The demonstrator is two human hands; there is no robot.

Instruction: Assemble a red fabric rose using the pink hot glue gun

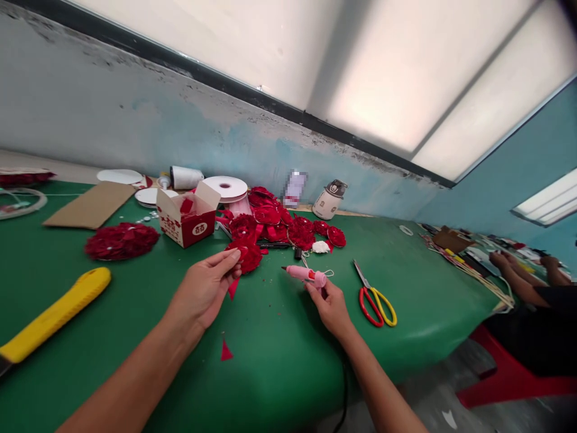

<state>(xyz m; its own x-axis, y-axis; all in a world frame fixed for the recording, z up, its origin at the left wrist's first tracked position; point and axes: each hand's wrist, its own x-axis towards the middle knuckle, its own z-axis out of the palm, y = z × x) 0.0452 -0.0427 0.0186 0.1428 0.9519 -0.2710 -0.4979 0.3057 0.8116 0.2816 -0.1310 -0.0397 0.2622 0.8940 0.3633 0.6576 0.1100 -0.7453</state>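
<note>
My left hand (pixel 210 282) pinches a red fabric flower (pixel 250 257) between thumb and fingers, over the green table. A red ribbon end hangs below the flower. In my right hand (pixel 331 307) is a pink glue gun (pixel 304 275), its dark nozzle pointing left toward the flower, with a gap between them. Behind both hands lies a heap of red fabric flowers (pixel 270 216). Red and yellow handled scissors (pixel 375 297) rest to the right of my right hand. A small red fabric scrap (pixel 226 350) lies nearer to me.
Left of the heap stand an open red and white box (pixel 188 222) and a white ribbon spool (pixel 225 188). A yellow-handled cutter (pixel 58 313) lies at the left, near a larger red flower piece (pixel 121 240). A bottle (pixel 330 199) stands by the wall. Another person's hands (pixel 509 267) are far right.
</note>
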